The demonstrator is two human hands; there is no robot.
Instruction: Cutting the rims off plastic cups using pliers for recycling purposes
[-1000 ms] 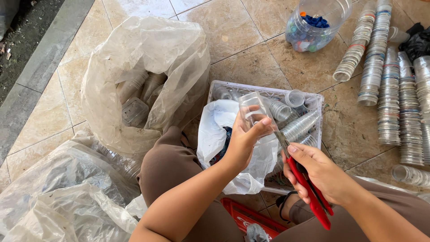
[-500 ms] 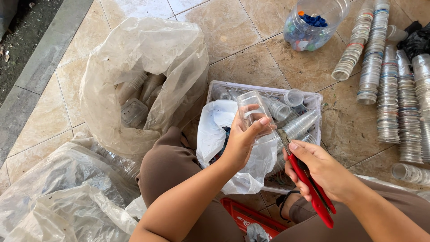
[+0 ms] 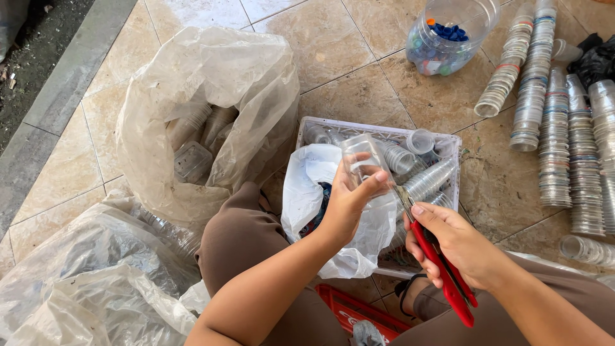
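Everything here sits around the white crate in front of the seated person. To its left slumps the biggest thing, a large clear plastic bag holding empty clear containers. To the crate's right lie long stacks of nested clear cups on the tiled floor, and beyond its far right corner stands a clear jar of coloured bottle caps. Draped over the crate's near left corner is a white plastic bag; more clear cups fill the crate itself.

Above the crate's middle, the left hand is closed around a clear plastic cup, fingers wrapped about its lower wall, thumb on the near side. I'd judge the cup very light, thin and springy, apt to buckle or crack if squeezed, and a bit slick, so a gentle hold round the body near the stiffer rim suits it. Just right of the cup, the right hand grips red-handled pliers, their tip touching or nearly touching the cup.

Compared with a second ago, little has changed: the cup looks tilted slightly more toward the pliers, and both hands are in much the same place.
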